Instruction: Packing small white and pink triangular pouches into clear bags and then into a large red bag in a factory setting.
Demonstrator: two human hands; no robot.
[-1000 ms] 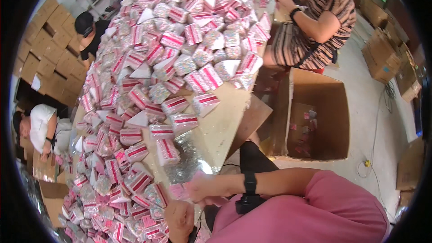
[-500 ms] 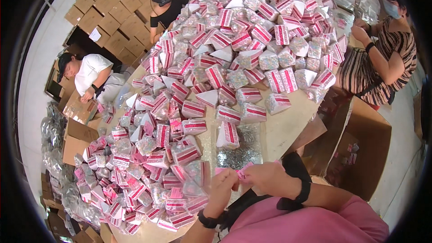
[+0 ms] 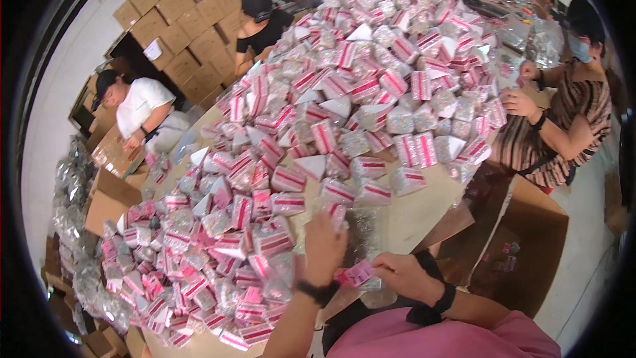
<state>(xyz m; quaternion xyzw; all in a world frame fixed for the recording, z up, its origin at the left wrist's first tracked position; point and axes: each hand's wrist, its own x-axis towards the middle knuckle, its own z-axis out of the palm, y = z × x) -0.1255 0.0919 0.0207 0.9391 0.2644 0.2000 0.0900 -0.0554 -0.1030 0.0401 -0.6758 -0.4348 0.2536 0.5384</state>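
My right hand [image 3: 405, 276] is closed, pinching a pink printed card [image 3: 358, 273] over the near edge of the table. My left hand [image 3: 324, 246], smeared by motion, reaches up to a clear-wrapped wedge-shaped pack [image 3: 337, 213] with a dark pink stripe. It seems to touch the pack and covers part of it; whether its fingers grip is unclear. Right of that pack lies a flat tray or bag [image 3: 363, 227] of small silvery pieces. Beyond both hands rises a large heap of similar wedge packs [image 3: 371, 86], some showing white sides.
More wedge packs [image 3: 218, 258] with pink cards spread to my left. An open cardboard box [image 3: 540, 245] stands right of the table [image 3: 427, 205]. One person [image 3: 560, 113] works at the right, others [image 3: 142, 109] at the left and far end. Stacked cartons [image 3: 179, 33] line the back wall.
My left hand has left the pink card and moved up to the wedge pack. My right hand keeps the card, now more fully visible. The whole view has shifted slightly downward.
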